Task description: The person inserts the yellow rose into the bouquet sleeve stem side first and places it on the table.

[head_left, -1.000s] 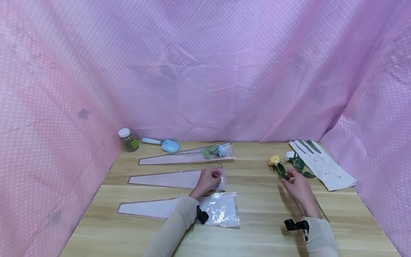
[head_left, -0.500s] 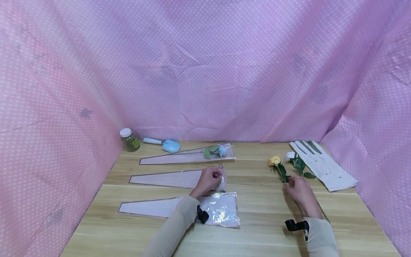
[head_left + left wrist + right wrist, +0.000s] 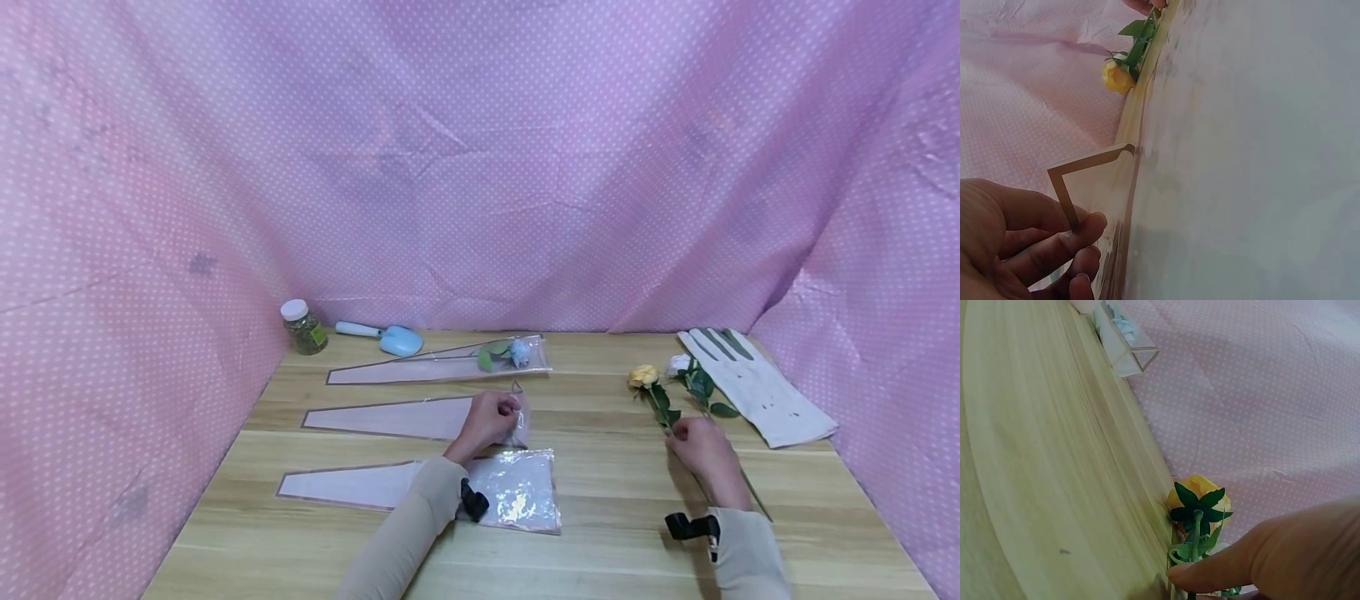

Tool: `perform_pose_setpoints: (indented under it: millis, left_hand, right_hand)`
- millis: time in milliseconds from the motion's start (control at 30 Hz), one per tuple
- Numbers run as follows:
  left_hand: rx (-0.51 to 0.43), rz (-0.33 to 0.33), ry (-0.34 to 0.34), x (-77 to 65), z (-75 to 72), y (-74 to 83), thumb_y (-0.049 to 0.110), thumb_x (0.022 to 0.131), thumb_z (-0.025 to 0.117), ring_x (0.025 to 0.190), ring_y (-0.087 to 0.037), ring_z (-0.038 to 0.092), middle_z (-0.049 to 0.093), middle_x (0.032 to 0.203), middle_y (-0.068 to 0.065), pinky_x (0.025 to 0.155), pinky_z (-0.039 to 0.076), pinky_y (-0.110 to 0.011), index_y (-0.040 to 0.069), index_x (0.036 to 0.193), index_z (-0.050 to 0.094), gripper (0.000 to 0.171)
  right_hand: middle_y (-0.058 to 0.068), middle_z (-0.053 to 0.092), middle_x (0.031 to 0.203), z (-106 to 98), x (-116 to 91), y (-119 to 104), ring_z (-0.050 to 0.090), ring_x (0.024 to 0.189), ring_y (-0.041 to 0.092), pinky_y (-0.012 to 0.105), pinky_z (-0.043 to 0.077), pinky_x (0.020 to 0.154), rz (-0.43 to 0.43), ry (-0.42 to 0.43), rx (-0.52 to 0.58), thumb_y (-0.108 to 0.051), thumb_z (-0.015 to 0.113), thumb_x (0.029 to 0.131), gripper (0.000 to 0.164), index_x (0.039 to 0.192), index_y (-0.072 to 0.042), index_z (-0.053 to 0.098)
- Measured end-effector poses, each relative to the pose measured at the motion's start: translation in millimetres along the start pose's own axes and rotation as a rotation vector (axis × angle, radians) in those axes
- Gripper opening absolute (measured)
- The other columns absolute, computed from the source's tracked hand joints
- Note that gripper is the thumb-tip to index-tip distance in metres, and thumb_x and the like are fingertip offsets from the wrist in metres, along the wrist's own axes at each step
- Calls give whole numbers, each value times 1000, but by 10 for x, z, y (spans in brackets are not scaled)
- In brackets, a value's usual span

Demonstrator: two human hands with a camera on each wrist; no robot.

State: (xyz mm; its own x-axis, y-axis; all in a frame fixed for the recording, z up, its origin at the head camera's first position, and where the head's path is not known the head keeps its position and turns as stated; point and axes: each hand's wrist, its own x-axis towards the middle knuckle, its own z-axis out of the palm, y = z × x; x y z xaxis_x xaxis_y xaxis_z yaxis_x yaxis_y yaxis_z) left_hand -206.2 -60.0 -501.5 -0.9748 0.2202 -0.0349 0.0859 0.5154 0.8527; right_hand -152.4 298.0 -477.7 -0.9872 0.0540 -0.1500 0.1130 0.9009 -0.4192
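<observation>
My left hand (image 3: 489, 421) pinches the top edge of the middle clear flower sleeve (image 3: 390, 417) near its wide right end. In the left wrist view the sleeve's brown-bordered corner (image 3: 1063, 178) stands up between thumb and fingers. My right hand (image 3: 703, 450) pinches the stem of a yellow rose (image 3: 643, 377) below its leaves; the bloom points away from me, and the stem's lower part runs under the hand. From behind, the right wrist view shows the rose's green sepals (image 3: 1197, 509) with the thumb on the stem. Beside it lies a white rose (image 3: 679, 364).
The far sleeve (image 3: 420, 372) holds a blue rose (image 3: 519, 352). A flat sleeve (image 3: 517, 492) lies nearest, partly under my left forearm. At the back left stand a white-capped jar (image 3: 303, 329) and a blue trowel (image 3: 400, 340). White gloves (image 3: 780, 408) lie at the right.
My right hand has moved slightly toward me along the yellow rose and closed its fingers on the stem. The left hand keeps its place on the sleeve.
</observation>
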Motion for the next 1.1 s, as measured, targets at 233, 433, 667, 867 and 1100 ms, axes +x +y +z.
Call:
perform_pose_setpoints:
  millis: [233, 433, 667, 867, 1100]
  left_hand:
    - [26, 43, 20, 0, 1, -13, -2, 81, 67, 73, -9, 54, 70, 82, -9, 63, 46, -19, 1, 91, 75, 13]
    - [22, 34, 15, -3, -9, -6, -2, 81, 67, 73, -9, 55, 70, 82, -9, 63, 46, -19, 1, 91, 75, 13]
    - [14, 9, 8, 6, -16, -1, 0, 82, 68, 73, -10, 56, 70, 82, -8, 63, 46, -19, 3, 93, 76, 14]
    - [28, 15, 12, 11, -5, -7, -1, 81, 67, 73, -8, 56, 71, 82, -8, 63, 46, -19, 2, 93, 76, 15]
    - [25, 13, 13, 18, -2, -8, -1, 81, 67, 73, -9, 56, 72, 83, -9, 64, 47, -19, 2, 92, 76, 14]
  right_hand:
    - [24, 69, 96, -2, -1, -25, 64, 88, 38, 54, 51, 74, -2, -4, 1, -12, 66, 87, 21, 100, 4, 70]
    - [19, 69, 88, 15, -8, -27, 64, 81, 31, 48, 51, 68, -29, 16, 22, -9, 66, 86, 18, 97, 5, 70]
    - [16, 70, 84, 13, -16, -34, 63, 78, 27, 43, 50, 68, -51, 23, 39, -8, 68, 85, 16, 95, 4, 70]
    - [17, 73, 88, -13, -20, -72, 63, 76, 23, 37, 51, 67, -89, 18, 121, -6, 66, 86, 21, 102, 7, 70]
    - [26, 70, 97, -19, -50, -123, 61, 67, 11, 27, 53, 54, -53, -23, 425, -3, 58, 93, 33, 121, 15, 59]
